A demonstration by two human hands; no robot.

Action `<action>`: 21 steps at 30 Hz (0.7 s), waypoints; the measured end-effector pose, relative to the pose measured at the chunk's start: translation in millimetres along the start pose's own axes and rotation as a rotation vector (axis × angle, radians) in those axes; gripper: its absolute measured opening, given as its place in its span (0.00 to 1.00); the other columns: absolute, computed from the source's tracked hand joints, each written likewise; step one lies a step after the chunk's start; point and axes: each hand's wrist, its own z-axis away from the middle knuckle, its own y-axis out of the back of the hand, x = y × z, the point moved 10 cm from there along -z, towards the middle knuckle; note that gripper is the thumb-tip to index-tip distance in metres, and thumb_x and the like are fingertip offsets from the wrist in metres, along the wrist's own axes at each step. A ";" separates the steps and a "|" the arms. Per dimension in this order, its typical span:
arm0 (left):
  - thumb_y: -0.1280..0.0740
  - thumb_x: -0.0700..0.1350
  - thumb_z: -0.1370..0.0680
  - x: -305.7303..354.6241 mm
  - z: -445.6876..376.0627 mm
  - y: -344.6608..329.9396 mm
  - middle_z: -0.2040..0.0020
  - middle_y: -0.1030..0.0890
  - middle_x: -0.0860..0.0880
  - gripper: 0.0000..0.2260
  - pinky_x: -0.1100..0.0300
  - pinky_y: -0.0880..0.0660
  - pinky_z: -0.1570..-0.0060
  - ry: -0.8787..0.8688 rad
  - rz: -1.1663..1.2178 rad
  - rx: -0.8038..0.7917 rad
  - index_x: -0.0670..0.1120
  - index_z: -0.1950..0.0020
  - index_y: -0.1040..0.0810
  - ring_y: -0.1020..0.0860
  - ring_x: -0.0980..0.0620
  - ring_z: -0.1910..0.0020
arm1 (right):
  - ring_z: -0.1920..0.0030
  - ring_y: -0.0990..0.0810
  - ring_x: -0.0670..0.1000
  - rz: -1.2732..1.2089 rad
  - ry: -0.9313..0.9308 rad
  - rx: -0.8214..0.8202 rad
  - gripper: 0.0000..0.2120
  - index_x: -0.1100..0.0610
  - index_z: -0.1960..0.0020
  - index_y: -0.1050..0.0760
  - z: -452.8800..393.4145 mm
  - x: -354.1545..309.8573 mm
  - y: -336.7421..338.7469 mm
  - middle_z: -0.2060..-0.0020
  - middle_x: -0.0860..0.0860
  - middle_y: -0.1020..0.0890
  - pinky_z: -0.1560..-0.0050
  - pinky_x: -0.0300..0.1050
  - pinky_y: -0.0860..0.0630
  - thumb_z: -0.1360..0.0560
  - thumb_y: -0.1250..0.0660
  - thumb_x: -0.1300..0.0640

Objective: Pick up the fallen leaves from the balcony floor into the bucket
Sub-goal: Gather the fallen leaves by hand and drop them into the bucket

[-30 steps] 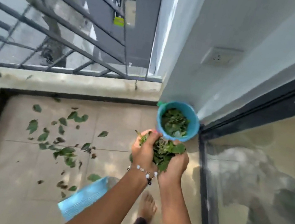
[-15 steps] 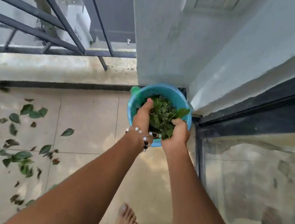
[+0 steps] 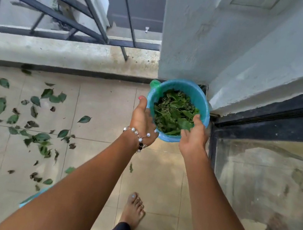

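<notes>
A blue bucket [image 3: 194, 94] stands in the floor corner by the white wall, with a heap of green leaves [image 3: 173, 112] inside it. My left hand [image 3: 143, 116] hovers over the bucket's left rim, fingers relaxed and holding nothing. My right hand [image 3: 193, 134] is spread over the near right rim, palm towards the leaves, also holding nothing. Several fallen leaves [image 3: 39, 135] lie scattered on the tiled floor to the left.
A metal railing [image 3: 62, 18] on a concrete kerb closes the far side. A glass sliding door [image 3: 267, 186] with a dark frame runs along the right. My bare foot [image 3: 132, 211] stands on the tiles below the bucket. A blue object's edge [image 3: 30, 198] shows by my left forearm.
Both hands held a bundle of leaves, carried it over the bucket and let it drop in. They have now parted and hold nothing.
</notes>
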 end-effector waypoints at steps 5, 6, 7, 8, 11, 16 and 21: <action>0.41 0.60 0.20 -2.3 48.2 86.0 0.36 0.23 0.46 0.25 0.49 0.25 0.43 -0.137 -0.252 0.112 0.48 0.28 0.31 0.22 0.46 0.40 | 0.57 0.20 0.50 0.482 0.318 -0.060 0.07 0.52 0.57 0.19 40.6 18.9 -9.9 0.59 0.51 0.17 0.49 0.48 0.22 0.29 0.30 0.64; 0.39 0.57 0.20 0.7 51.8 104.5 0.41 0.20 0.46 0.21 0.53 0.24 0.50 -0.149 -0.262 0.160 0.47 0.32 0.28 0.20 0.47 0.45 | 0.57 0.19 0.51 0.605 0.326 -0.111 0.08 0.50 0.59 0.20 48.0 32.6 -14.5 0.60 0.50 0.17 0.49 0.49 0.22 0.29 0.30 0.64; 0.37 0.54 0.20 3.0 56.6 125.1 0.46 0.18 0.46 0.17 0.56 0.25 0.55 -0.161 -0.270 0.209 0.46 0.36 0.25 0.19 0.47 0.51 | 0.57 0.19 0.51 0.709 0.329 -0.171 0.10 0.49 0.61 0.20 54.1 48.9 -18.8 0.61 0.50 0.17 0.50 0.49 0.22 0.29 0.30 0.64; 0.36 0.51 0.20 3.7 63.8 145.2 0.51 0.17 0.46 0.13 0.58 0.26 0.59 -0.175 -0.261 0.258 0.45 0.40 0.24 0.19 0.47 0.56 | 0.58 0.19 0.51 0.800 0.331 -0.229 0.10 0.49 0.61 0.21 59.3 65.9 -22.0 0.61 0.49 0.17 0.51 0.48 0.23 0.29 0.30 0.64; 0.36 0.45 0.19 -10.5 78.7 210.1 0.56 0.18 0.45 0.06 0.59 0.27 0.63 -0.167 -0.280 0.385 0.44 0.48 0.23 0.21 0.47 0.61 | 0.62 0.21 0.48 1.043 0.360 -0.319 0.09 0.52 0.62 0.21 69.4 113.0 -21.9 0.66 0.47 0.20 0.56 0.40 0.25 0.30 0.29 0.65; 0.37 0.42 0.20 -34.1 75.7 303.2 0.61 0.19 0.45 0.05 0.62 0.30 0.70 -0.189 -0.325 0.479 0.43 0.49 0.23 0.23 0.49 0.68 | 0.68 0.26 0.38 1.375 0.374 -0.348 0.04 0.63 0.56 0.18 56.5 181.9 -6.5 0.68 0.48 0.21 0.67 0.21 0.34 0.30 0.28 0.68; 0.35 0.43 0.21 -61.5 26.6 366.2 0.61 0.17 0.45 0.05 0.59 0.27 0.66 -0.227 -0.460 0.503 0.43 0.50 0.21 0.21 0.50 0.68 | 0.57 0.22 0.50 1.579 0.369 -0.320 0.06 0.62 0.53 0.19 -2.7 250.4 7.6 0.55 0.56 0.17 0.57 0.33 0.31 0.30 0.28 0.65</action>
